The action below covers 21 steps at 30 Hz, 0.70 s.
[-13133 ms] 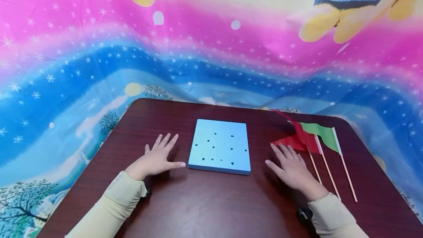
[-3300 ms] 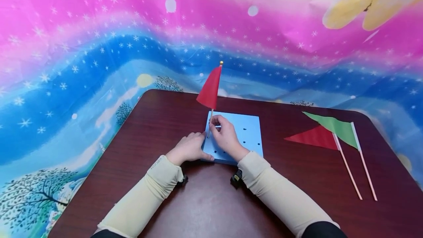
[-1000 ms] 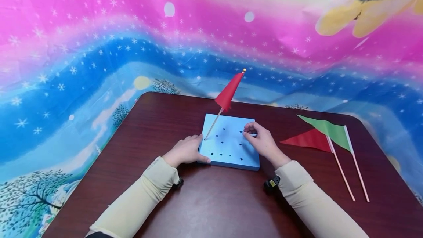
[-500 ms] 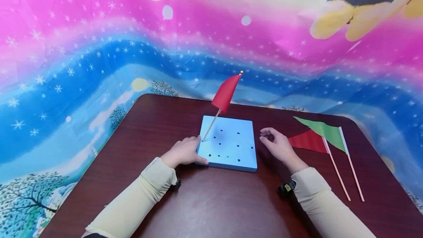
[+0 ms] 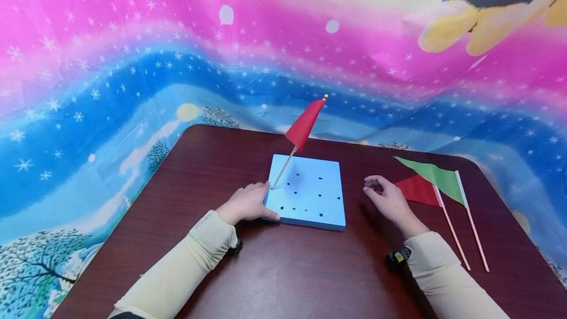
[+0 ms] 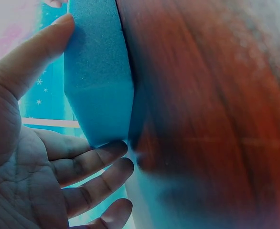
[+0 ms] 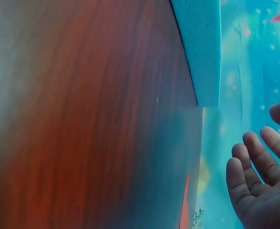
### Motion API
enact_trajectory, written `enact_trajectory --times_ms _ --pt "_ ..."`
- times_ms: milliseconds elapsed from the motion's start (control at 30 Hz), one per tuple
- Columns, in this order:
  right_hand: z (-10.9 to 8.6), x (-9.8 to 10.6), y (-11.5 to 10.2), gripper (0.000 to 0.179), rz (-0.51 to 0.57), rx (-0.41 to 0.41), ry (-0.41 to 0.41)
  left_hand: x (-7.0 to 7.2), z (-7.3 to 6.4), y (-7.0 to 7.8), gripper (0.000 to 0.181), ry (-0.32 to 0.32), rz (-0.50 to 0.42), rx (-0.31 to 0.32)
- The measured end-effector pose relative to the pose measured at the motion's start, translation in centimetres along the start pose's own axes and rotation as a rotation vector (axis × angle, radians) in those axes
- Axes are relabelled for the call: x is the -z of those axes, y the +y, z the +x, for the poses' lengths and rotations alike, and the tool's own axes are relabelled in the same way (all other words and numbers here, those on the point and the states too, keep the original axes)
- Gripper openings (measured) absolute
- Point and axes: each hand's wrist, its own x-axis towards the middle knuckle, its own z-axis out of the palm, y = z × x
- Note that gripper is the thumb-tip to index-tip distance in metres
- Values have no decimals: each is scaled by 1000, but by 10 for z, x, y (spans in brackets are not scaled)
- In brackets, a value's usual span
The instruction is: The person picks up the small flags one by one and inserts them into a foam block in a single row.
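A blue foam board with several small holes lies mid-table. A red flag stands in a hole near its left edge, leaning right, its stick untouched by either hand. My left hand holds the board's near left corner, thumb on the near side and fingers along the left side; the left wrist view shows the thumb against the foam. My right hand hovers right of the board, holding nothing, its fingers loosely bent. Beyond it lie a second red flag, partly hidden by the hand, and a green flag.
The dark brown table has rounded far corners. Behind it hangs a colourful patterned cloth. The two lying flags' white-topped sticks point toward the near right.
My right hand has let go of the standing red flag and moved right, away from the board. The flag now leans right. My left hand stays on the board's corner.
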Motion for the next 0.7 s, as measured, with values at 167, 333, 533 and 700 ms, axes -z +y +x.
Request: enact_trajectory --times_ms 167,333,533,700 --pt "-6 8 8 35 -28 -9 11 1 0 0 107 -4 -5 0" --pt "-14 18 18 35 -66 -39 28 2 1 0 107 -8 -3 1" --pt "-21 28 27 38 -91 -68 51 3 1 1 106 -4 8 6" --pt "-26 36 36 38 -127 -76 66 2 1 1 107 -4 5 0"
